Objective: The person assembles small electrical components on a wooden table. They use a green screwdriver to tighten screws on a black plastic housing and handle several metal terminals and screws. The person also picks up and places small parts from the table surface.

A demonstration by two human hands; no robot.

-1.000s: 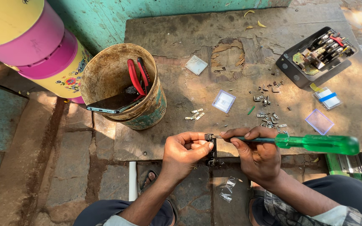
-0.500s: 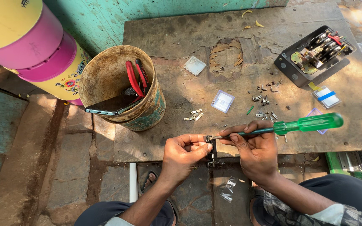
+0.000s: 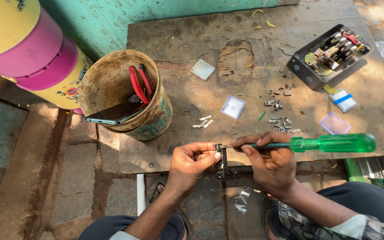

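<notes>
we pinch the small black part point(image 3: 221, 156) in our left hand point(image 3: 191, 163) at the near edge of the bench point(image 3: 178, 44). our right hand point(image 3: 270, 163) is closed on the green screwdriver point(image 3: 330, 143), tip on the part's top. we judge it best to keep the blade square and the part steady. beyond lie loose metal bits point(image 3: 278, 120) and clear plastic squares point(image 3: 233, 107); the bucket point(image 3: 125, 95) holds red pliers point(image 3: 139, 82) and a phone point(image 3: 114, 114). nothing blocks us.

Single head view — steeply downward, close over the workboard point(image 3: 192, 40).
</notes>
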